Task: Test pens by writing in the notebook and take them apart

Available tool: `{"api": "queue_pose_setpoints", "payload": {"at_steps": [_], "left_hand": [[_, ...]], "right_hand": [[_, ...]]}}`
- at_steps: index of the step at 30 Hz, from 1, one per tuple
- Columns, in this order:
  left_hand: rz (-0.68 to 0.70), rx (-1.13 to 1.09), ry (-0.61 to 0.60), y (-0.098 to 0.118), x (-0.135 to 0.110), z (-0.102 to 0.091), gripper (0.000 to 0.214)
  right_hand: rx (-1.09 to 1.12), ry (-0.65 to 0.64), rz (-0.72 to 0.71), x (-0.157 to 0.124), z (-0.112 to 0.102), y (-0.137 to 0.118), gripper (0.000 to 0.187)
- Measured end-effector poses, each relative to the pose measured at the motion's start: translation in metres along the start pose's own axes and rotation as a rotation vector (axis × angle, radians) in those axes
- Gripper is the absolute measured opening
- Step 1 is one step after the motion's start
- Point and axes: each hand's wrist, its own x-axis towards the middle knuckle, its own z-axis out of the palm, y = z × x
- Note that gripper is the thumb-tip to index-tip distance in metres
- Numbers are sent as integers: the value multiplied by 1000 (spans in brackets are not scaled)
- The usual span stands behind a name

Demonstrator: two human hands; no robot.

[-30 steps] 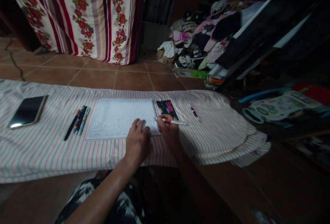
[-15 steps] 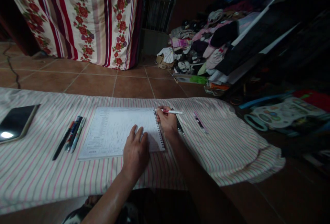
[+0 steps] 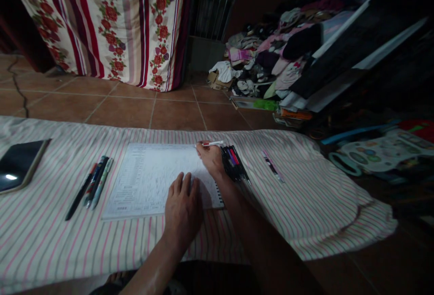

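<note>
A spiral-bound notebook (image 3: 142, 186) lies flat on the striped cloth, its page covered in faint print or writing and its coil on the right side. My left hand (image 3: 183, 200) rests on the lower part of the page, fingers stretched out, holding nothing. Near the page's upper right corner, my right hand (image 3: 210, 157) is closed around a white and red pen (image 3: 214, 143), which points left toward the paper. Just right of that hand lies a row of dark pens (image 3: 235, 164), partly hidden by my right wrist.
Several pens (image 3: 91, 184) lie left of the notebook, and a tablet or phone (image 3: 21, 164) beyond them. A pink and black pen (image 3: 273, 166) sits to the right on the striped cloth (image 3: 312, 204). Behind are a floral curtain (image 3: 132, 28) and a clothes pile (image 3: 267, 55).
My right hand has moved left with the pen, from the coil onto the page corner. More of the dark pens beside it now shows. My left hand stays on the page.
</note>
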Motion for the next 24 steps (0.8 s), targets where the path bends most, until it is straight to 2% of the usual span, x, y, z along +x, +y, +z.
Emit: {"api": "queue_pose_setpoints", "payload": {"at_steps": [6, 24], "left_hand": [[-16, 41, -18, 1, -1, -1, 36], [-9, 31, -25, 0, -1, -1, 38]], "right_hand": [[-70, -57, 11, 7, 8, 4, 25], [-209, -29, 38, 7, 11, 4, 29]]}}
